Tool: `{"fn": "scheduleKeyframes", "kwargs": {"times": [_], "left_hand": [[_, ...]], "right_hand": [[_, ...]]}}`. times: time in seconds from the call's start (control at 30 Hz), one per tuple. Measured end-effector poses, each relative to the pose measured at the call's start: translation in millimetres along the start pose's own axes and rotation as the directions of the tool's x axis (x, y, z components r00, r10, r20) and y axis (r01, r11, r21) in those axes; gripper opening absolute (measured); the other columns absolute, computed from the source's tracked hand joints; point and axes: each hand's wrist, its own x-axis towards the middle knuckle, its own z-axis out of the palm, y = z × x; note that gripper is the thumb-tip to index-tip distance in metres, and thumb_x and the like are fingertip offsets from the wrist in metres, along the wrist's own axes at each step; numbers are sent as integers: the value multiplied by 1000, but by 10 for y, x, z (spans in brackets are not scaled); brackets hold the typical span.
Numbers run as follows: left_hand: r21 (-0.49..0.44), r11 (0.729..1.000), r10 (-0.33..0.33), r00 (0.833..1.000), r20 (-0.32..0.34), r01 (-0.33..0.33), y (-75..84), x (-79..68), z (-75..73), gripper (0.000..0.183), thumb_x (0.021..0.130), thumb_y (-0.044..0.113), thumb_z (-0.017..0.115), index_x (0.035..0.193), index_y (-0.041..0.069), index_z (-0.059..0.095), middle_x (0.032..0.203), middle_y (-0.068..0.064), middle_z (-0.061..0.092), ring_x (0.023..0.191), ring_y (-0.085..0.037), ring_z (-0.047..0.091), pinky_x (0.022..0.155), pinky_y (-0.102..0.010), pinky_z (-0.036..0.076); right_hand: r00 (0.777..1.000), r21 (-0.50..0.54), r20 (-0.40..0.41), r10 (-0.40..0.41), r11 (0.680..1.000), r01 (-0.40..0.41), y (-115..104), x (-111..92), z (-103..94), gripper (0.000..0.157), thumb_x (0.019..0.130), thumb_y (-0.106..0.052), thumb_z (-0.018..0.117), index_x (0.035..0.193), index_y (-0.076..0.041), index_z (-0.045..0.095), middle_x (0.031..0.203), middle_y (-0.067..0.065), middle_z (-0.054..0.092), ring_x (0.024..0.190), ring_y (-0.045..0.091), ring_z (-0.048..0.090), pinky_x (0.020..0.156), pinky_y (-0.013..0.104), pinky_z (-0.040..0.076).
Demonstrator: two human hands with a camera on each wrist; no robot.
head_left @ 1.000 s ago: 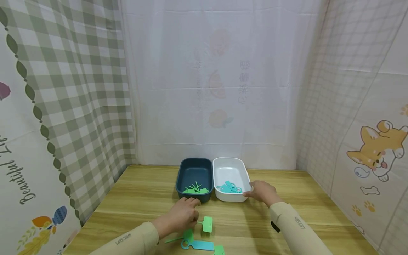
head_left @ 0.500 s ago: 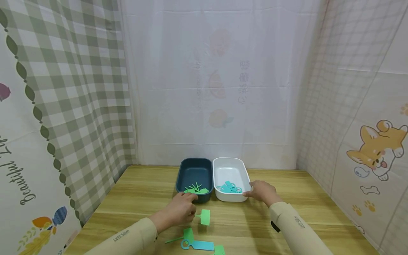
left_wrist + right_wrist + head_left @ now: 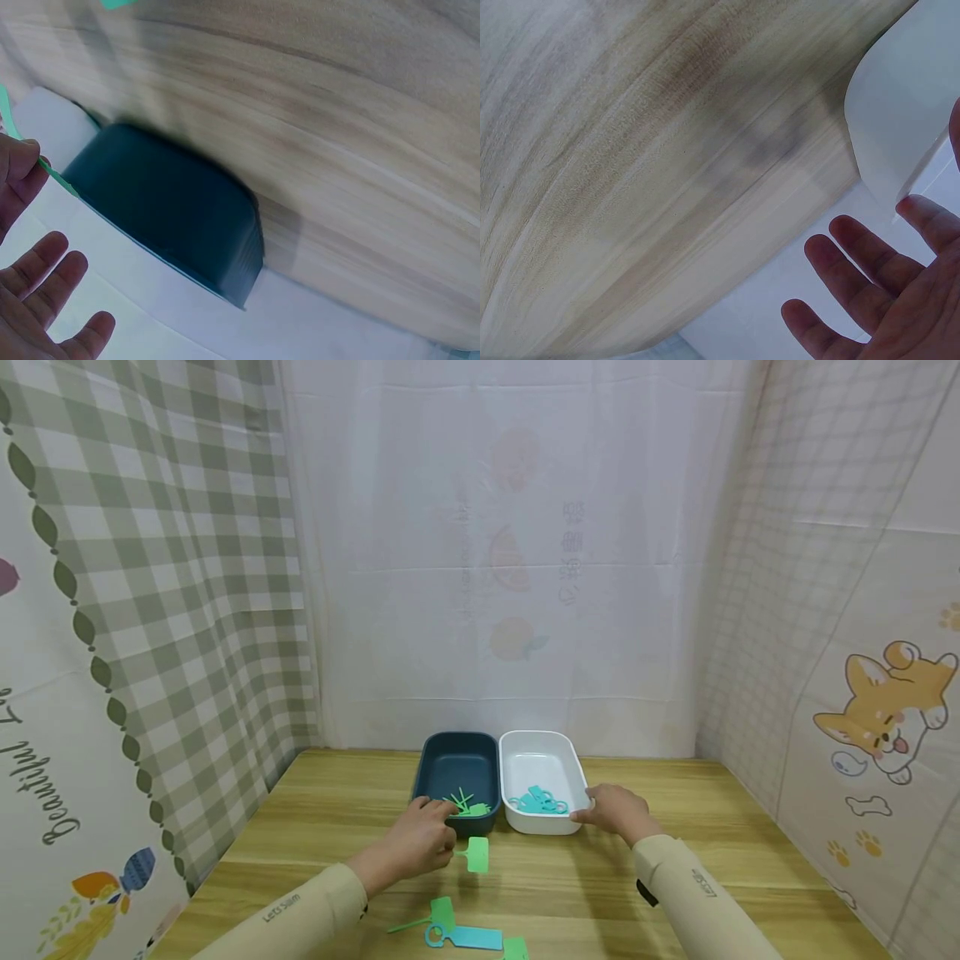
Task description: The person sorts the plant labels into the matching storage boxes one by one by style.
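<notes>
My left hand [image 3: 420, 842] pinches a green tag-headed cable tie [image 3: 477, 855] between thumb and forefinger, just in front of the dark blue tray [image 3: 459, 752]. In the left wrist view, the strip of the green tie [image 3: 56, 178] overlaps that tray's rim, while the other fingers [image 3: 56, 289] spread apart. Several green ties [image 3: 476, 810] lie in the dark tray, partly behind my left fingers. At the white tray's front right corner, my right hand [image 3: 618, 812] holds the white tray [image 3: 540, 742] by its rim; its remaining fingers [image 3: 855, 259] extend loosely. Blue ring-ended tags [image 3: 538, 800] lie inside the white tray.
Near the front of the wooden table [image 3: 300, 827] lie a green tie [image 3: 442, 914], a blue ring-ended tag [image 3: 477, 937] and another green piece [image 3: 515, 948]. The trays stand side by side before a white curtain [image 3: 420, 610]. Checked cloth [image 3: 217, 568] hangs at the left.
My left hand has moved forward and slightly left with the green cable tie, up to the dark tray's near rim. The right hand stays on the white tray.
</notes>
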Motion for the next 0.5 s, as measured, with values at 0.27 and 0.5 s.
{"fn": "scheduleKeyframes", "kwargs": {"times": [0.27,0.5], "left_hand": [[18,1000,15,999,-47,-14,-65,13,-20,14,77,24,77,65,26,70,109,-5,65,101,-23,63,87,-52,51],[31,999,-15,999,-37,16,-162,55,-22,17,80,25,77,65,26,69,113,-6,64,104,-24,62,86,-50,51]], "right_hand": [[1000,-4,-3,-3,1000,3,9,10,11,66,85,-44,76,129,4,63,124,24,64,108,39,62,77,54,52],[1000,-8,0,1,1000,-1,2,9,7,66,85,-44,76,129,4,62,124,24,64,108,39,62,77,55,53]]}}
